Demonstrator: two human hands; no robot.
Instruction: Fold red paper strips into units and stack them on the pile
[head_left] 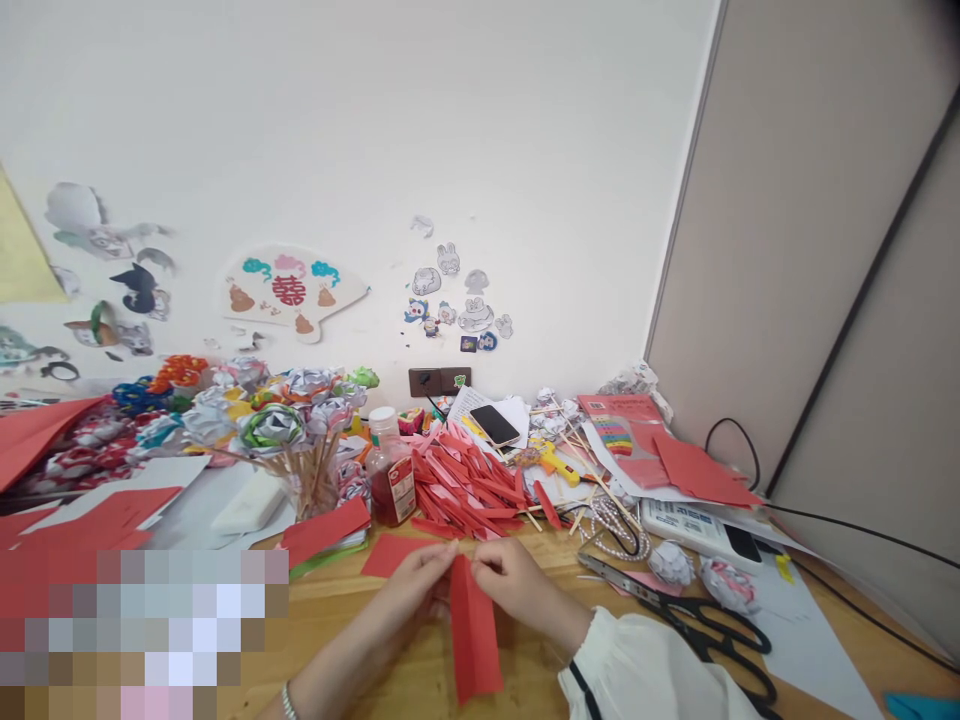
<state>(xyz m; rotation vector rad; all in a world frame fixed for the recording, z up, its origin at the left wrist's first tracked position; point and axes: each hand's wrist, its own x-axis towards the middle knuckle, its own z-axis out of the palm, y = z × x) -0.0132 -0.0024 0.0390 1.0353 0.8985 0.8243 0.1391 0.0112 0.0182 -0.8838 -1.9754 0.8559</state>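
A creased strip of red paper (474, 640) hangs between my hands above the wooden table, its lower end toward me. My left hand (426, 580) pinches its upper left edge, with some fingers hidden behind the paper. Thumb and curled fingers of my right hand (510, 575) grip the upper right edge. Just behind the left hand lies another red paper piece (390, 553). Beyond both hands is a heap of folded red paper strips (472, 480). Black-handled scissors (675, 600) rest to the right, near my right sleeve.
A bottle of red liquid (388, 470) stands beside a holder of sticks (315, 480) with paper flowers (274, 425). Farther back lie a phone (495, 425) and a yellow glue gun (559, 463). Crumpled paper balls (671, 563) and bead strings (619, 530) lie right. The wall (480, 120) bounds the back.
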